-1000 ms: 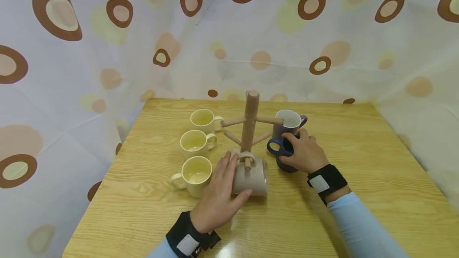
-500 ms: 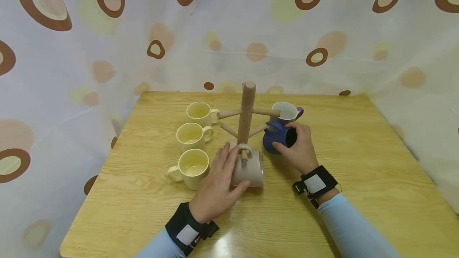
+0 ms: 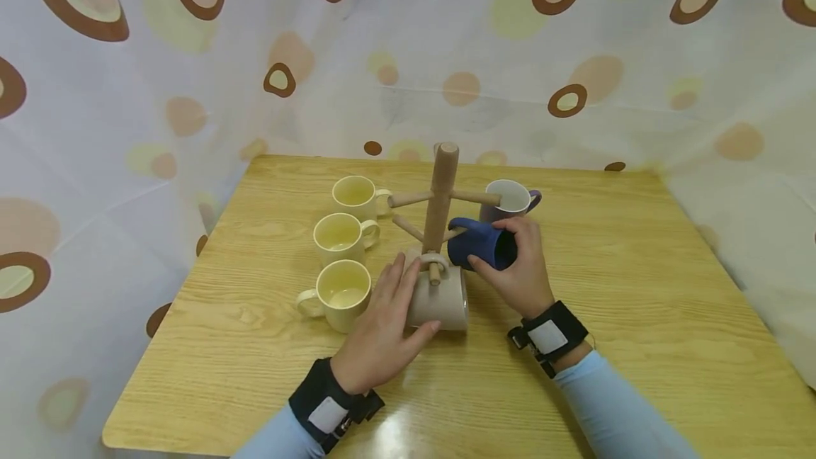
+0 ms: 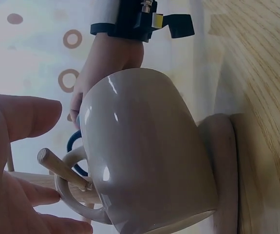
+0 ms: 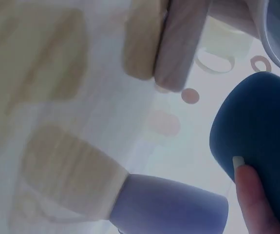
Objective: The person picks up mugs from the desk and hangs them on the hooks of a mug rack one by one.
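A wooden mug tree (image 3: 441, 193) stands mid-table, and a grey mug (image 3: 440, 303) lies sideways at its front with a peg (image 4: 64, 168) through its handle. My left hand (image 3: 382, 335) lies alongside the grey mug with its fingers extended; whether they touch it is unclear. My right hand (image 3: 523, 268) pinches a dark blue mug (image 3: 474, 243) near the rim, thumb on the outside. That mug is tipped, mouth to the right, and its handle is at the lower right peg (image 3: 455, 233). Whether the peg passes through the handle cannot be seen.
Several yellow mugs (image 3: 344, 292) stand upright in a column left of the tree. Behind the right hand is a purple mug (image 3: 510, 197) with a white inside. Upper pegs (image 3: 474, 197) stick out both ways. A patterned cloth (image 3: 357, 119) hangs behind the table (image 3: 637, 289).
My right hand has lifted and tipped the blue mug, carrying it left until its handle meets the lower right peg. The left hand has stayed by the grey mug.
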{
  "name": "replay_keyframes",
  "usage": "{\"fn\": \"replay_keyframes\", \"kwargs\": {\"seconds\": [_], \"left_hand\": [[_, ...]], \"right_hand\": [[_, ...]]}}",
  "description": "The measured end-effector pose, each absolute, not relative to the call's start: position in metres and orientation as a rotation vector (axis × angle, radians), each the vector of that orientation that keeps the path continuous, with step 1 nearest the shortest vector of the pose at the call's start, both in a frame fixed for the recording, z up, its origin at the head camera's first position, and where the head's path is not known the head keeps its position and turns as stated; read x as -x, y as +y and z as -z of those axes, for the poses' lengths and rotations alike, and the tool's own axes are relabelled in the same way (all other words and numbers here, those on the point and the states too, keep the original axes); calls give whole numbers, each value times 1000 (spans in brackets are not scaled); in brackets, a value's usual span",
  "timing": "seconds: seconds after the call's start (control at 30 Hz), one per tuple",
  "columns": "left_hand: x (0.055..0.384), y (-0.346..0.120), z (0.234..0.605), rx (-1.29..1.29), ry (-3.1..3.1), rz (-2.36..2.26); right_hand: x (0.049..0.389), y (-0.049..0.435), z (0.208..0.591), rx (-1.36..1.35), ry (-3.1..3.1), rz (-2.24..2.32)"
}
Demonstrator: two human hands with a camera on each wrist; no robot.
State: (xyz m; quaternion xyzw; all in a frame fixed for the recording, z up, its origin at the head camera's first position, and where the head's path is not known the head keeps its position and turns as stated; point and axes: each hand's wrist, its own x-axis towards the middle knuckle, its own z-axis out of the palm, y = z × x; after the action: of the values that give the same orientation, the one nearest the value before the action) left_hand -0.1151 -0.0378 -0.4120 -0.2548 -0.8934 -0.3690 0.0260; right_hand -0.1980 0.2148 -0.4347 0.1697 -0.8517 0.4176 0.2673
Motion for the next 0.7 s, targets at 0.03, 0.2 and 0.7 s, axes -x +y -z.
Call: {"fn": "replay_keyframes", "kwargs": {"seconds": [0.03,0.2,0.7], "left_hand": [[115,-38,412,786,-2766,1140],[116,-39,414,785,-2784,1132],[118,-43,416,799,-2754,1056]], "right_hand": [[197,214,436,-470,-2298,-1120],[195,212,442,-486,-2303,-1109],[199,206,448,-518,-2389,-1167]]}}
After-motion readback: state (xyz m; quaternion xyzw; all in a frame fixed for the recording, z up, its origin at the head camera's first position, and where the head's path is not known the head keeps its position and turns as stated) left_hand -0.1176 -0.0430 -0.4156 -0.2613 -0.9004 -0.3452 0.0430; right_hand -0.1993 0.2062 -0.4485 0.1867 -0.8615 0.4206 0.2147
